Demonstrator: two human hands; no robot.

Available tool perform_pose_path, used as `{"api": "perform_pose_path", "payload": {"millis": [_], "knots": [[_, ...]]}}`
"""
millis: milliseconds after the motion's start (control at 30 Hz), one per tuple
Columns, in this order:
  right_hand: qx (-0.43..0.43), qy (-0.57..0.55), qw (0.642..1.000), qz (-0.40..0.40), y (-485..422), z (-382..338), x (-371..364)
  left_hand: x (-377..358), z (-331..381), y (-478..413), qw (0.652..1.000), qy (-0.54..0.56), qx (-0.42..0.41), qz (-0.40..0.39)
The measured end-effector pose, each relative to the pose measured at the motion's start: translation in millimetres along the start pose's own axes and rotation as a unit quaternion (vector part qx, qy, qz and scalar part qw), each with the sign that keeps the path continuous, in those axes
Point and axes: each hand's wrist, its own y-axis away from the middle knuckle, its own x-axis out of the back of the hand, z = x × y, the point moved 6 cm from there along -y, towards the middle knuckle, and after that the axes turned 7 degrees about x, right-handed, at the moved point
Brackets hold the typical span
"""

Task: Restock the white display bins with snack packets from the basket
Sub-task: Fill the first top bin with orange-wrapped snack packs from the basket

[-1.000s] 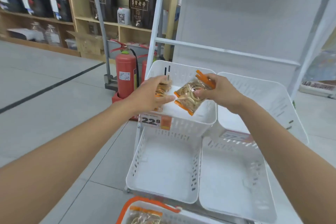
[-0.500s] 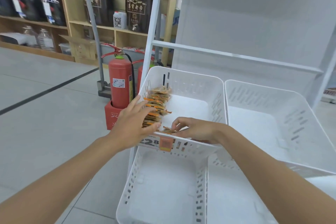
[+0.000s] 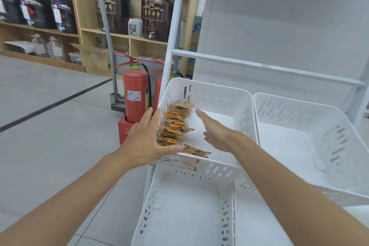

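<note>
The right hand [image 3: 217,134] had released, fingers straight and spread above the orange-edged clear snack packet [image 3: 196,151] it pinched earlier, now flat at the front of the white slotted plastic bin [image 3: 209,88], while the flat left hand [image 3: 146,142] still braced the packet row [image 3: 175,124].

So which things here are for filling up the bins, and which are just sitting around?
For the job:
- snack packets
- white bin holding them
- bin beside it
- bin below
- left hand, right hand

Just sitting around:
- fire extinguisher
- trolley
- dark jars
- water bottles
- cardboard box
</note>
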Motion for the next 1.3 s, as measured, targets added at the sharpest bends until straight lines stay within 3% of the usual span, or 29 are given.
{"api": "perform_pose_path", "payload": {"millis": [100, 167, 300, 433, 500, 567, 700, 767, 933, 1000, 1100, 1200, 1300], "knots": [[0.007, 0.01, 0.993, -0.114, -8.7, -9.7, -54.8, 3.1, 4.0, -0.7, 0.995, 0.083, -0.05, 0.02], [0.022, 0.043, 0.992, -0.12, -3.6, -16.3, -61.3, 1.3, 2.2, -2.8, 0.994, 0.093, -0.049, 0.014], [0.093, 0.188, 0.977, 0.021, 27.5, -21.4, -24.1, 0.7, 0.4, -1.4, 0.996, 0.085, -0.022, 0.022], [0.186, 0.287, 0.925, 0.164, 83.4, -12.3, -2.4, 15.3, 16.6, 36.9, 0.989, -0.055, 0.0, 0.138], [0.232, 0.335, 0.889, 0.209, 125.6, -10.4, -2.0, 18.0, 37.5, 71.0, 0.983, -0.048, -0.029, 0.176], [0.251, 0.354, 0.874, 0.221, 167.8, -2.0, -8.7, 6.5, 54.9, 107.2, 0.99, -0.008, -0.036, 0.133], [0.176, 0.374, 0.902, 0.121, 231.2, 59.1, -32.1, -55.8, 60.0, 184.0, 0.994, 0.088, 0.019, -0.059], [0.11, 0.395, 0.911, 0.042, 257.8, 107.0, -45.5, -84.0, 47.6, 221.9, 0.984, 0.125, 0.066, -0.11], [-0.066, 0.334, 0.94, -0.026, 290.3, 229.8, -73.8, -118.5, 3.2, 294.0, 0.966, 0.154, 0.146, -0.146], [-0.126, 0.364, 0.922, -0.028, 292.8, 267.2, -89.3, -122.8, -9.2, 310.7, 0.965, 0.134, 0.164, -0.154], [-0.048, 0.45, 0.89, 0.055, 281.6, 283.9, -95.8, -124.5, -20.3, 320.9, 0.957, 0.151, 0.184, -0.164], [0.028, 0.268, 0.955, 0.121, 282.6, 254.8, -86.7, -122.8, -13.3, 321.5, 0.96, 0.164, 0.17, -0.151], [0.077, 0.091, 0.989, 0.088, 293.8, 210.1, -82.8, -134.6, 10.9, 323.5, 0.949, 0.209, 0.139, -0.191]]}}
